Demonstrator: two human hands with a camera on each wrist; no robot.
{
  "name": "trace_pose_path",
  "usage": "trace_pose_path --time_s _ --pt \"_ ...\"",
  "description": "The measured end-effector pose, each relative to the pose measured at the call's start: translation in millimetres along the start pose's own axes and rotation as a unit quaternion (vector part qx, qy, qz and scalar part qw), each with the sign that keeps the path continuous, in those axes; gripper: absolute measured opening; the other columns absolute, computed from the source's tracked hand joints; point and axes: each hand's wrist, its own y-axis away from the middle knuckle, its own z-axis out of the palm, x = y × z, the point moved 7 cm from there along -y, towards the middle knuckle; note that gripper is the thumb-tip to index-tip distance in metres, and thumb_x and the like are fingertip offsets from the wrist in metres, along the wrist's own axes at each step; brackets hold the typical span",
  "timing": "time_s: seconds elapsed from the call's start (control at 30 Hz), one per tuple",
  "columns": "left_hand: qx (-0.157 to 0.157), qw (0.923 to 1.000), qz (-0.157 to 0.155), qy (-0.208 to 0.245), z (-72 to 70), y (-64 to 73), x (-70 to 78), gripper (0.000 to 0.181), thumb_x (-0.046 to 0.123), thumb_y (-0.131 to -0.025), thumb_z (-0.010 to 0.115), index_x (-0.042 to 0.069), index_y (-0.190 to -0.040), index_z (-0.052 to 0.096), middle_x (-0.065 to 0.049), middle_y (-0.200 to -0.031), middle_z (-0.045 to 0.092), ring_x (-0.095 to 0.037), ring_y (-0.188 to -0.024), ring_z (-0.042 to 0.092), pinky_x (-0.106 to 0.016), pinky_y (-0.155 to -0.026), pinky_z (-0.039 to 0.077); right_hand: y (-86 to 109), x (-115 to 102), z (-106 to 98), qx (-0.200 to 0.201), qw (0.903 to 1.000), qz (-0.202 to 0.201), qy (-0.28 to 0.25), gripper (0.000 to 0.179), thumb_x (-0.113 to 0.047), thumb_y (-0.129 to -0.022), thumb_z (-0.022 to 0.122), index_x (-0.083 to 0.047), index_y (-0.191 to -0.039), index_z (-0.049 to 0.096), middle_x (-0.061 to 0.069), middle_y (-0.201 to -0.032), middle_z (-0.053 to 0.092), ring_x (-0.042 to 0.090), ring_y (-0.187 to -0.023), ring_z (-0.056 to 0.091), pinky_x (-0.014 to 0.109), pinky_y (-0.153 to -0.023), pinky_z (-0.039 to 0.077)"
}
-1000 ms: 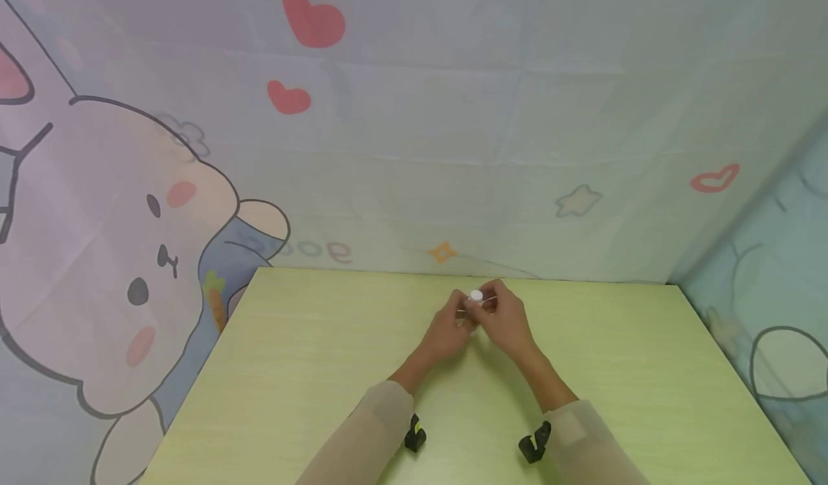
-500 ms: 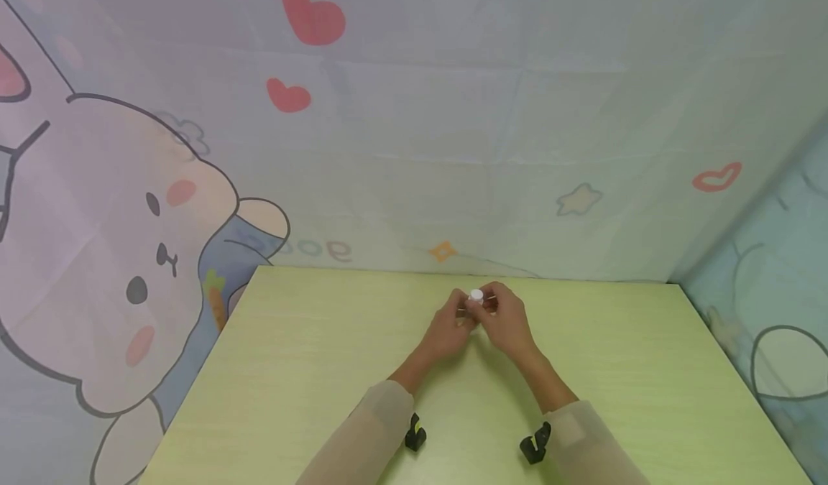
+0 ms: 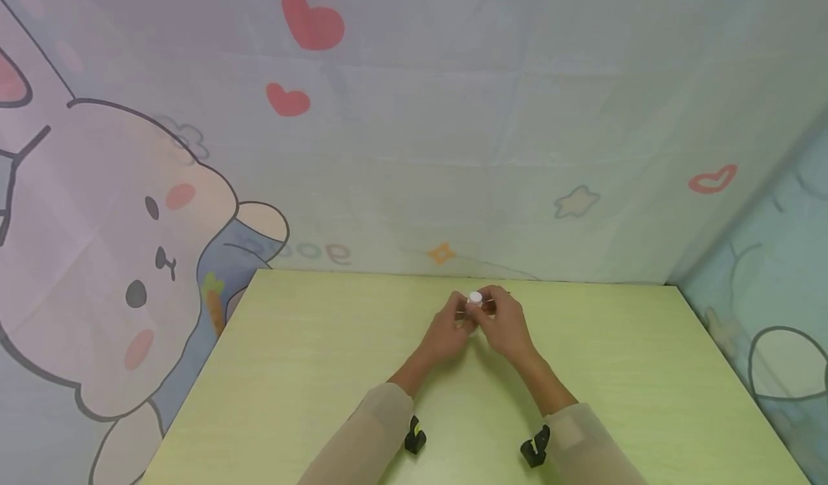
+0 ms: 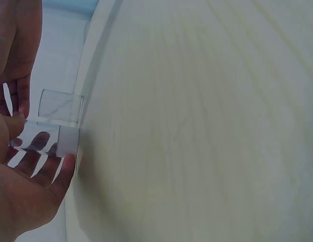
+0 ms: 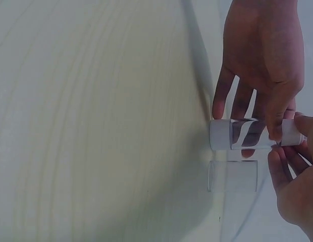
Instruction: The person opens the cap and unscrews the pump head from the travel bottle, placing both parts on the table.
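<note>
Together, fingers point(image 5: 242, 103) hold a clear bottle point(image 5: 252, 134)

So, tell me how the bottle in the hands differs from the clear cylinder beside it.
Color: the bottle is white at both ends with a clear middle; the cylinder is clear throughout. Size: the bottle looks taller than the cylinder in the right wrist view. State: the left hand grips the bottle and the right hand pinches its top end, while neither appears to touch the cylinder. Both are upright.
</note>
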Motion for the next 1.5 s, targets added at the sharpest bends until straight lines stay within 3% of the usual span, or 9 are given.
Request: trace_pose_path --time_s 0.43,0.7,1.5 --pt "-0.002 1.0000 0.002 0.002 -0.4 0.8 2.2 0.014 0.015 -0.107 0.061 0.014 -0.118 0.051 -0.012 -0.136 0.067 -0.032 -0.131 0.063 -0.048 -0.110 0.052 -0.6 0.0 0.2 -0.007 1.0000 -0.001 -0.004 0.026 -0.014 -0.100 0.076 0.001 -0.118 0.066 0.015 -0.114 0.068 0.033 -0.105 0.069 0.047 -0.090 0.061" --pt "-0.005 1.0000 0.002 -0.006 -0.4 0.5 1.3 0.015 0.017 -0.108 0.060 0.015 -0.119 0.051 -0.011 -0.136 0.067 -0.032 -0.130 0.064 -0.049 -0.110 0.052 -0.9 -2.7 -0.2 -0.005 0.9998 -0.017 -0.005 0.023 -0.011 -0.099 0.077 0.002 -0.114 0.066 0.014 -0.111 0.059 0.033 -0.102 0.070 0.043 -0.090 0.062" --pt "-0.002 1.0000 -0.006 -0.005 -0.2 0.4 -0.8 0.014 0.022 -0.109 0.061 0.017 -0.117 0.051 -0.006 -0.134 0.067 -0.027 -0.131 0.064 -0.044 -0.111 0.052 1.5 -6.6 -1.5 -0.004 0.9993 -0.033 -0.016 0.022 -0.008 -0.098 0.077 0.003 -0.115 0.067 0.016 -0.109 0.064 0.036 -0.102 0.070 0.048 -0.091 0.062"
